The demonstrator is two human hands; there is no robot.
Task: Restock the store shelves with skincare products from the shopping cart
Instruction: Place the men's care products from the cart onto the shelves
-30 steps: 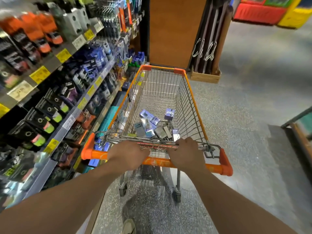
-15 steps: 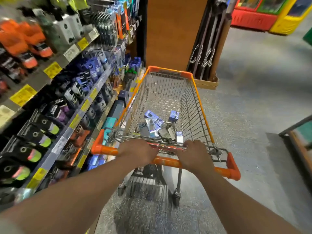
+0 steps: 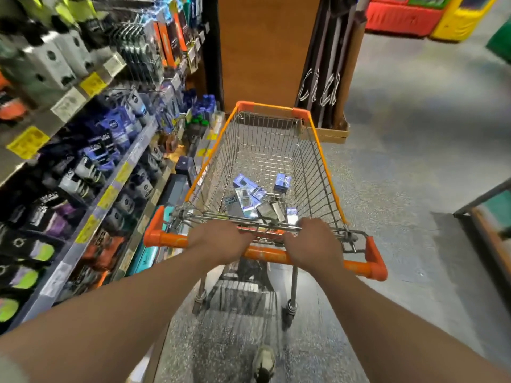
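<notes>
Your left hand [image 3: 221, 239] and right hand [image 3: 313, 243] still grip the orange-handled wire shopping cart [image 3: 265, 254], rolled farther along the skincare shelves [image 3: 121, 172]; small blue boxes [image 3: 260, 194] remain unshelved.

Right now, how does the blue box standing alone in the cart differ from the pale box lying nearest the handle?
The blue box stands apart, farther from the handle, and is darker blue. The pale box lies beside the jumbled pile, close to the right hand, and looks whitish. Both rest on the shopping cart floor.
</notes>
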